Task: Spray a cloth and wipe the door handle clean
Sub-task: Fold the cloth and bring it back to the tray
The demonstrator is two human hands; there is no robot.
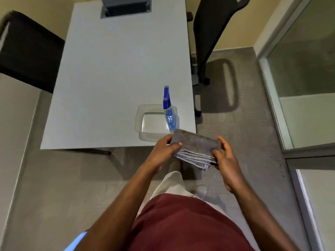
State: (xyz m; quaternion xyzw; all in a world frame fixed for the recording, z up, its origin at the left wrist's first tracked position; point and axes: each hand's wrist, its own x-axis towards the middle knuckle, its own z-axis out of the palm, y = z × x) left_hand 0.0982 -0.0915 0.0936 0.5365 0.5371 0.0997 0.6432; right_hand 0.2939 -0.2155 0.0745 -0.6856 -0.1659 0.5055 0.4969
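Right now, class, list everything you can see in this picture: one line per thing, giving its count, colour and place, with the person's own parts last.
table: one, pale grey, centre of view
spray bottle: one, blue head with clear body, standing in the container
container: one, clear plastic, near right corner of the table
cloth: one folded stack, grey, held in front of the table's near edge
chairs: two, black, one left of the table, one at its far right
box: one, dark grey, far end of the table
glass partition: one, grey-framed, right side
carpet: grey, floor
left hand: one, gripping the cloth's left end
right hand: one, gripping the cloth's right end
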